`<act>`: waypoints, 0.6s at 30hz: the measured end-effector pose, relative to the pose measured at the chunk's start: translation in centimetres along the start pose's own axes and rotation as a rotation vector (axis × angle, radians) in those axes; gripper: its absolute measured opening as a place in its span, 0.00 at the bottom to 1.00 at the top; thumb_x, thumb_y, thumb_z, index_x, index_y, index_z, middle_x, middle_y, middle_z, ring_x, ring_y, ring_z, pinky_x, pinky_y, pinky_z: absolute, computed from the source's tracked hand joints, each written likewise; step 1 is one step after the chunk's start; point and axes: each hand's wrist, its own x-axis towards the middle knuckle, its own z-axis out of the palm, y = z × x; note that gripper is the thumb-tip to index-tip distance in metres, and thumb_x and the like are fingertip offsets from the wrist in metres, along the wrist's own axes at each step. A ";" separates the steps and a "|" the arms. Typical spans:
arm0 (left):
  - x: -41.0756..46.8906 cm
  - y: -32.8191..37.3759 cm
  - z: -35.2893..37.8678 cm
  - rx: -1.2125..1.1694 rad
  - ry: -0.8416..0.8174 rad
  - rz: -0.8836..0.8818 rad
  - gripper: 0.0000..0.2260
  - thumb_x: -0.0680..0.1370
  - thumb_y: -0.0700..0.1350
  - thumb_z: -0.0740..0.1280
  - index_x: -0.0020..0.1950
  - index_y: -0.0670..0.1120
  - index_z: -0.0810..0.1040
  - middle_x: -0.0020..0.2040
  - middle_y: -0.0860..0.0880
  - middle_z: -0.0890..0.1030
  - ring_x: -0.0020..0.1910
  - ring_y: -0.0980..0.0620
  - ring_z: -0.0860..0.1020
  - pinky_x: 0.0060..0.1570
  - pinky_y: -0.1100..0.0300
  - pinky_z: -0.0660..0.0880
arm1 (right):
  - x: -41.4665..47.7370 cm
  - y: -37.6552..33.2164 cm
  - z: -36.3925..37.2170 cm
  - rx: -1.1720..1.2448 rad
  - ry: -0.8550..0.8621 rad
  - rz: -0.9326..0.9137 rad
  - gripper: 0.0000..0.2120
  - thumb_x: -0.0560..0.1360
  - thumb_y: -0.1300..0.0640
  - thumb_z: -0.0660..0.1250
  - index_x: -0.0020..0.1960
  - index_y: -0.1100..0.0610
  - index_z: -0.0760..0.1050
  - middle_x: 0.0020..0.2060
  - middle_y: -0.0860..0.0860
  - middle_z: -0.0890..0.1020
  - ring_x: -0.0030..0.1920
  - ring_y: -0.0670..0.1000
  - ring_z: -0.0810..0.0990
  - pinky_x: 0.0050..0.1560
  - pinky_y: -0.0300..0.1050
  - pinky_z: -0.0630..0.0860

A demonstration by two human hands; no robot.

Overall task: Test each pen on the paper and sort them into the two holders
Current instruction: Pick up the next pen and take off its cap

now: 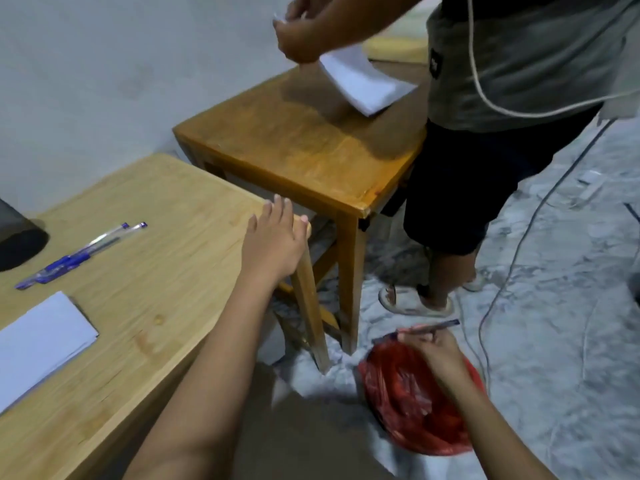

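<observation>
Two blue pens (81, 255) lie side by side on the light wooden table (166, 271), near its left end. A folded white paper (41, 337) rests on the table below them. My left hand (275, 240) lies flat on the table's right corner, fingers spread, holding nothing. My right hand (438, 351) is low over the floor above a red plastic bag (412, 407) and pinches a dark pen (434, 326). A dark holder (15, 237) shows at the left edge, mostly cut off.
A darker wooden table (301, 147) stands just beyond mine. Another person (502, 98) stands at its right side, handling white paper (360, 79) over it. Cables (512, 265) run across the pale dusty floor on the right.
</observation>
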 end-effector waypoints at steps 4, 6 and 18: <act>0.1 -0.2 0.5 0.045 0.033 -0.002 0.26 0.82 0.56 0.42 0.77 0.46 0.50 0.78 0.48 0.50 0.77 0.50 0.48 0.74 0.50 0.48 | 0.7 8.1 -1.1 -0.246 0.040 0.258 0.14 0.64 0.63 0.73 0.23 0.56 0.73 0.22 0.50 0.76 0.31 0.54 0.75 0.40 0.52 0.71; 0.2 -0.2 0.5 0.048 0.053 -0.008 0.26 0.82 0.56 0.43 0.77 0.47 0.50 0.78 0.48 0.50 0.77 0.50 0.48 0.74 0.50 0.48 | 0.8 10.0 -1.1 -0.356 0.050 0.331 0.16 0.67 0.64 0.70 0.23 0.54 0.71 0.21 0.49 0.74 0.30 0.54 0.73 0.36 0.48 0.68; 0.7 -0.7 0.8 0.062 0.086 0.023 0.26 0.82 0.56 0.44 0.77 0.46 0.52 0.78 0.47 0.52 0.77 0.49 0.50 0.73 0.50 0.49 | 3.2 11.7 -2.1 -0.627 0.083 0.368 0.17 0.68 0.55 0.65 0.45 0.70 0.79 0.42 0.67 0.82 0.47 0.65 0.81 0.45 0.46 0.71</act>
